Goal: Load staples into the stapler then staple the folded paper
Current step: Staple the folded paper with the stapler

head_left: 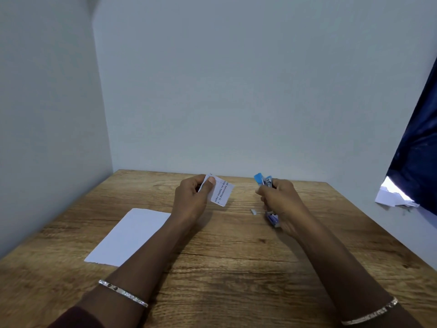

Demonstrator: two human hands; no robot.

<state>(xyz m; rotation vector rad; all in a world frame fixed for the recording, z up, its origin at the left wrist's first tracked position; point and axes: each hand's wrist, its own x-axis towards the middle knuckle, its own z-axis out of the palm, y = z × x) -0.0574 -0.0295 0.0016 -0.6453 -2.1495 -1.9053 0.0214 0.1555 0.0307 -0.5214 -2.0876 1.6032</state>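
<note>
Two hands, the left (191, 197) and the right (281, 200), each wrist with one bracelet, left (123, 292) and right (369, 316). One blue stapler (264, 181), one small folded paper (221, 191) with print, one blank white sheet (128, 236), one tiny white scrap (253, 212) that could be a strip of staples, all on or above one wooden bench (236, 268). One dark blue cloth (416, 157) at the right edge, with one heap of crumpled paper (392, 197) under it, pieces too jumbled to count.

Plain desk corner, office or home unclear; wooden table (236, 268); bare pale walls (236, 91); paper sheet (127, 237); blue curtain (418, 150).
</note>
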